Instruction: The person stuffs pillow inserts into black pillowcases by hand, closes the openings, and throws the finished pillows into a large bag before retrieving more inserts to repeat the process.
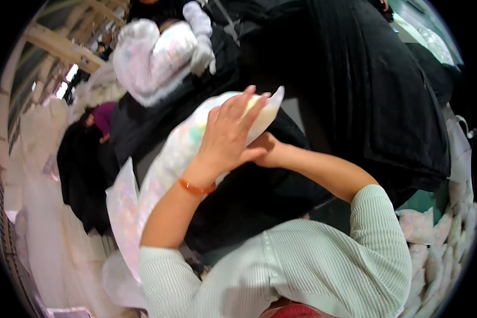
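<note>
A long white pillow-like piece (pixel 183 138) with pale coloured patches curves up from the lower left and ends in a pointed corner. My left hand (pixel 229 130) lies over its upper end, fingers apart and stretched out, with an orange band on the wrist. Just right of it, my right hand (pixel 267 150) is near the underside of the same end; its fingers are partly hidden behind the piece and my left hand. Black fabric (pixel 249 201) lies beneath both hands.
Heaped black fabric (pixel 381 90) fills the right. At the top left, a person in white gloves handles a similar white piece (pixel 161 58). Another person in a purple sleeve (pixel 105 117) is at the left. White filled pieces (pixel 418 228) are piled at the lower right.
</note>
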A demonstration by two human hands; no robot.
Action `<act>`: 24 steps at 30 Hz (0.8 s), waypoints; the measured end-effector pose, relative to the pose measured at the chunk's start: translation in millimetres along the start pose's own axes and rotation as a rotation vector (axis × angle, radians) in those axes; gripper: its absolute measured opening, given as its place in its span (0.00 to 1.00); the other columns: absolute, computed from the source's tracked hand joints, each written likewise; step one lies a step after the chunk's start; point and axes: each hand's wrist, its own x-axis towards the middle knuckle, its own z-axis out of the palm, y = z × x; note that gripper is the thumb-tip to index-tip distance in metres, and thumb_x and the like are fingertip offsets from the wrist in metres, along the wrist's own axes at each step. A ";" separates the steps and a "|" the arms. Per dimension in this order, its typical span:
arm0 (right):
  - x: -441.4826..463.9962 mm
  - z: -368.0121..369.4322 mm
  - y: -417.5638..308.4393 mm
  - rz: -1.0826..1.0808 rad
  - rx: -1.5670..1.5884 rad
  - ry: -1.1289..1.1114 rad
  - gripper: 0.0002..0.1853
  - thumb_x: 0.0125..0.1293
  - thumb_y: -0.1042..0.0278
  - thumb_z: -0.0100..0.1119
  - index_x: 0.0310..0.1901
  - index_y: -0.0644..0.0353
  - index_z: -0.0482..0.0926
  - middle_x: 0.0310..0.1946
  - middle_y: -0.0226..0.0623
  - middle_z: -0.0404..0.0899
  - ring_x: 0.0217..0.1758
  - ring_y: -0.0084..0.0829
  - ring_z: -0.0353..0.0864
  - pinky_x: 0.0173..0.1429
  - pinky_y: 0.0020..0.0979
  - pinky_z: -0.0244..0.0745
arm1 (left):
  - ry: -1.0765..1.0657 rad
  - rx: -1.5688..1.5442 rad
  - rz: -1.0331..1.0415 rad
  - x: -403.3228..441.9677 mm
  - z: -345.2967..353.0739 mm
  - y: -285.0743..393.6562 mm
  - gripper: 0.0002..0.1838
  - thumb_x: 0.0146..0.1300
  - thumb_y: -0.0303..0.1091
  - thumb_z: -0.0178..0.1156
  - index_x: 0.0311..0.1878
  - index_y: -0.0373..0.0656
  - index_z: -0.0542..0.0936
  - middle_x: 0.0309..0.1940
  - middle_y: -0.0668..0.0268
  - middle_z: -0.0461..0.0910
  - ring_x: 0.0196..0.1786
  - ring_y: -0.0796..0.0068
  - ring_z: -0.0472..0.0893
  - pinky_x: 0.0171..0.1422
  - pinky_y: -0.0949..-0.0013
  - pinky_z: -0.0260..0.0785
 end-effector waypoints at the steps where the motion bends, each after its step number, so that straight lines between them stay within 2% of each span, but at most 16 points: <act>1: 2.1 -9.4 -11.1 0.044 -0.138 -0.160 0.13 0.56 0.65 0.66 0.42 0.59 0.81 0.40 0.43 0.83 0.48 0.45 0.81 0.54 0.42 0.75 | -0.046 0.071 0.015 -6.0 16.1 -10.4 0.41 0.44 0.35 0.70 0.66 0.47 0.68 0.64 0.58 0.69 0.61 0.55 0.70 0.60 0.54 0.64; 2: 4.9 -22.4 -23.5 0.074 -0.280 -0.319 0.11 0.56 0.64 0.66 0.39 0.59 0.81 0.36 0.42 0.83 0.46 0.44 0.82 0.51 0.41 0.76 | -0.092 0.143 0.035 -15.9 30.8 -21.3 0.36 0.45 0.33 0.69 0.63 0.47 0.72 0.60 0.60 0.73 0.57 0.56 0.73 0.57 0.54 0.65; 3: -1.9 -30.3 -21.3 0.032 -0.349 -0.497 0.10 0.59 0.59 0.64 0.34 0.57 0.81 0.29 0.40 0.82 0.38 0.43 0.84 0.43 0.42 0.78 | -0.010 0.030 -0.032 -24.4 29.6 -25.6 0.30 0.42 0.27 0.69 0.54 0.46 0.77 0.50 0.63 0.77 0.48 0.57 0.75 0.52 0.54 0.67; 4: -1.9 -31.6 -21.7 0.018 -0.359 -0.504 0.10 0.59 0.59 0.64 0.34 0.57 0.81 0.29 0.40 0.82 0.38 0.43 0.84 0.43 0.42 0.78 | 0.005 0.038 -0.038 -36.2 31.9 -37.6 0.30 0.42 0.27 0.69 0.54 0.46 0.77 0.50 0.63 0.77 0.48 0.57 0.75 0.52 0.54 0.67; 6: -6.4 -28.5 -32.7 0.223 -0.414 -0.533 0.12 0.62 0.57 0.60 0.31 0.57 0.82 0.29 0.39 0.84 0.34 0.41 0.86 0.36 0.40 0.79 | -0.028 0.068 -0.070 -64.5 44.7 -57.5 0.30 0.38 0.27 0.71 0.50 0.49 0.77 0.42 0.64 0.78 0.44 0.59 0.76 0.47 0.58 0.70; 9: -22.0 -13.6 -25.9 0.264 -0.425 -0.674 0.13 0.65 0.55 0.58 0.32 0.57 0.81 0.28 0.40 0.82 0.30 0.42 0.84 0.32 0.41 0.78 | -0.115 -0.031 -0.098 -83.7 65.0 -45.3 0.26 0.40 0.26 0.72 0.46 0.47 0.76 0.35 0.63 0.78 0.41 0.58 0.77 0.46 0.61 0.72; 10: -25.3 -13.2 -32.1 0.300 -0.436 -0.715 0.13 0.65 0.56 0.59 0.33 0.57 0.80 0.29 0.39 0.82 0.30 0.42 0.84 0.32 0.41 0.77 | -0.237 -0.018 -0.153 -90.0 68.3 -40.7 0.22 0.42 0.27 0.71 0.44 0.45 0.75 0.36 0.62 0.80 0.42 0.57 0.78 0.46 0.61 0.73; 12: -42.1 -14.4 -39.5 0.204 -0.364 -0.456 0.11 0.63 0.58 0.61 0.34 0.58 0.78 0.31 0.38 0.80 0.29 0.41 0.83 0.31 0.40 0.76 | -0.439 0.005 -0.365 -96.9 86.0 -36.6 0.16 0.47 0.29 0.67 0.42 0.44 0.77 0.38 0.58 0.81 0.42 0.57 0.81 0.47 0.58 0.72; 13: -40.3 -19.8 -46.1 0.204 -0.318 -0.434 0.11 0.61 0.60 0.63 0.34 0.59 0.76 0.32 0.38 0.77 0.29 0.41 0.81 0.30 0.40 0.75 | -0.422 -0.008 -0.379 -98.9 98.3 -34.6 0.16 0.47 0.29 0.67 0.42 0.44 0.77 0.38 0.58 0.81 0.42 0.57 0.81 0.47 0.58 0.72; 15: -31.1 -32.7 -60.2 0.165 -0.207 -0.376 0.10 0.60 0.63 0.62 0.33 0.60 0.75 0.31 0.40 0.78 0.30 0.44 0.81 0.32 0.41 0.75 | -0.498 0.029 -0.239 -109.0 128.6 -33.4 0.12 0.53 0.33 0.61 0.42 0.43 0.77 0.32 0.57 0.81 0.39 0.55 0.82 0.45 0.57 0.73; 16: -28.1 -32.2 -65.6 0.154 -0.142 -0.329 0.09 0.60 0.64 0.62 0.32 0.60 0.76 0.31 0.41 0.78 0.30 0.45 0.81 0.32 0.41 0.76 | -0.369 0.032 -0.039 -118.9 164.8 -43.5 0.10 0.55 0.33 0.56 0.41 0.43 0.78 0.27 0.56 0.81 0.38 0.54 0.82 0.44 0.55 0.73; 17: -22.1 -30.9 -71.2 0.216 -0.126 -0.374 0.08 0.58 0.66 0.62 0.30 0.61 0.76 0.29 0.42 0.79 0.31 0.46 0.81 0.33 0.41 0.76 | -0.504 0.028 -0.119 -116.1 183.7 -42.5 0.11 0.56 0.36 0.57 0.40 0.42 0.79 0.31 0.56 0.83 0.39 0.55 0.83 0.45 0.56 0.74; 20: -21.2 -27.1 -65.0 0.225 -0.052 -0.263 0.07 0.57 0.68 0.62 0.29 0.62 0.77 0.28 0.42 0.79 0.32 0.46 0.81 0.34 0.43 0.76 | -0.672 -0.013 -0.287 -89.8 196.8 -49.1 0.13 0.55 0.38 0.58 0.40 0.41 0.81 0.37 0.53 0.84 0.43 0.54 0.83 0.48 0.57 0.74; 21: -21.5 -29.2 -64.6 0.226 -0.032 -0.297 0.07 0.57 0.69 0.62 0.31 0.62 0.76 0.31 0.41 0.79 0.32 0.46 0.81 0.34 0.43 0.76 | -0.741 -0.087 -0.384 -83.6 197.0 -52.0 0.14 0.54 0.38 0.58 0.41 0.40 0.82 0.40 0.51 0.84 0.45 0.52 0.82 0.49 0.56 0.74; 22: -21.1 -31.3 -63.2 0.222 -0.033 -0.300 0.07 0.57 0.69 0.62 0.31 0.62 0.76 0.31 0.41 0.79 0.32 0.46 0.81 0.34 0.43 0.76 | -0.737 -0.087 -0.387 -76.5 184.8 -55.2 0.14 0.54 0.38 0.58 0.41 0.40 0.82 0.40 0.51 0.84 0.45 0.52 0.82 0.49 0.56 0.74; 24: -28.8 -35.5 -66.9 0.240 -0.162 -0.438 0.07 0.58 0.70 0.61 0.32 0.62 0.75 0.33 0.41 0.78 0.32 0.46 0.81 0.34 0.43 0.76 | -0.904 -0.433 -0.351 -57.0 137.9 -58.9 0.22 0.58 0.36 0.57 0.52 0.31 0.76 0.51 0.43 0.79 0.54 0.53 0.79 0.56 0.57 0.71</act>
